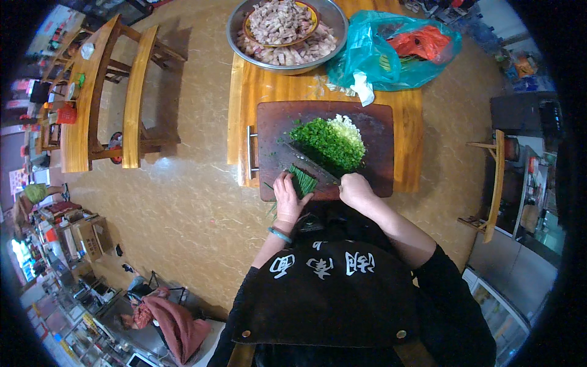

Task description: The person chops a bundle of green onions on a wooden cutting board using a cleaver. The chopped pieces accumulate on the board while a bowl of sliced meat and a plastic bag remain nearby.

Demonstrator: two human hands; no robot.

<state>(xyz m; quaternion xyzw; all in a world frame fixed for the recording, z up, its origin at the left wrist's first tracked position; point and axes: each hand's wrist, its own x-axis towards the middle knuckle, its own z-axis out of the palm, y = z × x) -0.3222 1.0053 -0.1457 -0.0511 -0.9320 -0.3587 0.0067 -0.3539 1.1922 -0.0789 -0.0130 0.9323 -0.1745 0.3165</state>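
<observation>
My right hand (pixel 357 191) is closed around the handle of a kitchen knife (pixel 312 165), whose blade lies slantwise over the dark wooden cutting board (pixel 380 137). My left hand (pixel 287 195) holds a bunch of green chives or scallions (pixel 303 181) down near the board's front left edge, with a few stalks sticking out beyond the edge. Beyond the blade is a heap of finely chopped greens (pixel 328 141), touching a pile of chopped white pieces (pixel 346 126) at its upper right. A metal handle (pixel 251 151) is on the board's left side.
On the wooden table (pixel 406 137) behind the board stands a steel bowl (pixel 234 39) of diced meat, a smaller bowl of meat on top. A teal plastic bag (pixel 408 75) and a crumpled white tissue (pixel 363 88) are beside it. Two people are off to the left, one seated.
</observation>
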